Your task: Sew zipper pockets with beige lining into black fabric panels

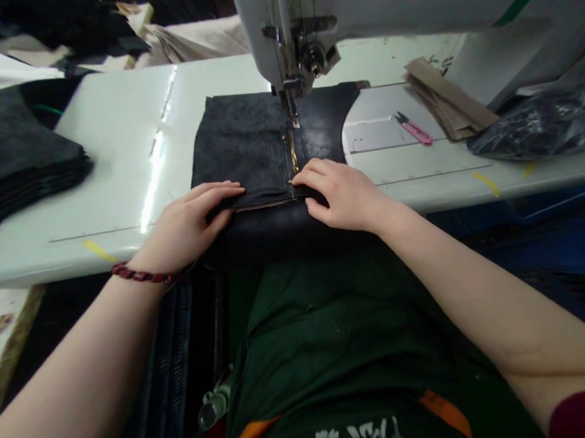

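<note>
A dark grey leather-like panel (242,140) lies on the sewing machine table, its far part beneath the presser foot (295,119). A gold-coloured zipper (293,152) runs down the panel toward me. My left hand (194,217) grips the panel's near left edge, fingers on top and thumb underneath. At the near end of the zipper, my right hand (343,193) pinches the same folded edge between fingers and thumb. Below this edge more dark material (273,230) hangs over the table front.
Pink thread snips (415,131) lie right of the panel, near brown paper-like pieces (450,99) and a dark plastic-wrapped bundle (537,124). A stack of dark panels (24,148) sits at the left. The sewing machine head (283,36) stands over the work.
</note>
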`<state>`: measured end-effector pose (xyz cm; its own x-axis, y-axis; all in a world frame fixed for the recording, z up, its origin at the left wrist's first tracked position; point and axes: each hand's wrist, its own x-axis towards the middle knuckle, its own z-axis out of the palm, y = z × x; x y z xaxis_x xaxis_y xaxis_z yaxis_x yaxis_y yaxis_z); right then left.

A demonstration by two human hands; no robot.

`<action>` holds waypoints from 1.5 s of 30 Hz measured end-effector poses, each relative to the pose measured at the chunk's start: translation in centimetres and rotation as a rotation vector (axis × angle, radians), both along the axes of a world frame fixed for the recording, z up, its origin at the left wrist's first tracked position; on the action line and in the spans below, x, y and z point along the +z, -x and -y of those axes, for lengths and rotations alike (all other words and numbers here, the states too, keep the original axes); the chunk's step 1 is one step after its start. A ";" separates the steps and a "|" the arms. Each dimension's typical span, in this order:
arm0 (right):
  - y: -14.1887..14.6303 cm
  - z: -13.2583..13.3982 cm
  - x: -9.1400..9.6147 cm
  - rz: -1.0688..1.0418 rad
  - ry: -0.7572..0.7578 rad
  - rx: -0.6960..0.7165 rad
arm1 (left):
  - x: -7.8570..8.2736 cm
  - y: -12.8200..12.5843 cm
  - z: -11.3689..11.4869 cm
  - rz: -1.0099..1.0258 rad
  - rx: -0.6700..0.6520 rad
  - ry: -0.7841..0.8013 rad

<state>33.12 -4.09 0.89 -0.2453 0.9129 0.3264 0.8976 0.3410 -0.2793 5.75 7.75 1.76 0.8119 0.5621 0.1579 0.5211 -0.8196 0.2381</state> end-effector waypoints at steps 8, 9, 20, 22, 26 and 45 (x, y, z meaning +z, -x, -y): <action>0.5 -0.6 -0.5 0.067 -0.068 -0.030 | 0.9 1.4 -1.5 -0.047 -0.112 0.066; 0.5 -0.7 -0.5 0.056 -0.075 -0.028 | 1.0 1.3 -1.6 -0.053 -0.106 0.048; 2.1 -2.1 -0.2 0.123 -0.052 -0.055 | 1.9 -0.5 -2.2 -0.264 -0.056 -0.195; 2.5 -2.1 -0.1 0.123 -0.068 -0.083 | 2.0 -0.8 -1.8 -0.313 -0.035 -0.242; 3.5 -2.4 0.1 0.152 -0.073 -0.132 | 1.9 -1.7 -0.6 -0.377 0.040 -0.343; 5.9 -2.9 0.2 0.365 -0.112 -0.141 | 2.2 1.4 -1.9 -0.320 0.202 -0.196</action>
<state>27.18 -1.22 1.13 -0.2379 0.9096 0.3407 0.9712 0.2173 0.0980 4.35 9.68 3.93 0.7141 0.6991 0.0357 0.6980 -0.7072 -0.1121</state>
